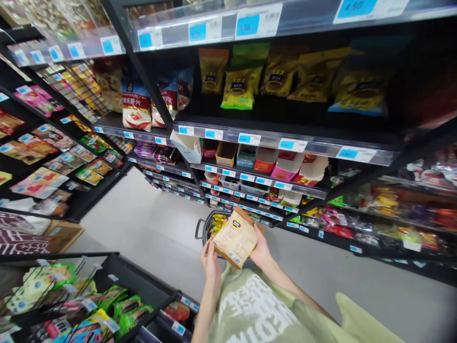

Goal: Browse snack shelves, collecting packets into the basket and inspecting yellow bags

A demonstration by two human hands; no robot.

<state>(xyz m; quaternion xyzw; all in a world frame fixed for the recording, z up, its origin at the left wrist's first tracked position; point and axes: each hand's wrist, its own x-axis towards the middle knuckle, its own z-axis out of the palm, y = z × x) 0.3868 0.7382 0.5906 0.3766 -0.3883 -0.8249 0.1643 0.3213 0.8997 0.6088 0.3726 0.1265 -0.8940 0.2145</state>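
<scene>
Black store shelving rises ahead of a person's left hand and right hand, with gray floor stretching out on both sides of them. A black display bin of packaged snacks stands to the left of the hands, and the person's green printed T-shirt fills the space just behind them. Yellow snack bags line a shelf well beyond the hands, above a row of open cardboard boxes. Just past the fingers, a black shopping basket holds small yellow packets, partly hidden by a beige, brown-ended snack bag. That bag lies tilted between both hands, the left pinching its near-left edge, the right grasping its right side. Blue-and-white price tags dot the shelf edges ahead.
</scene>
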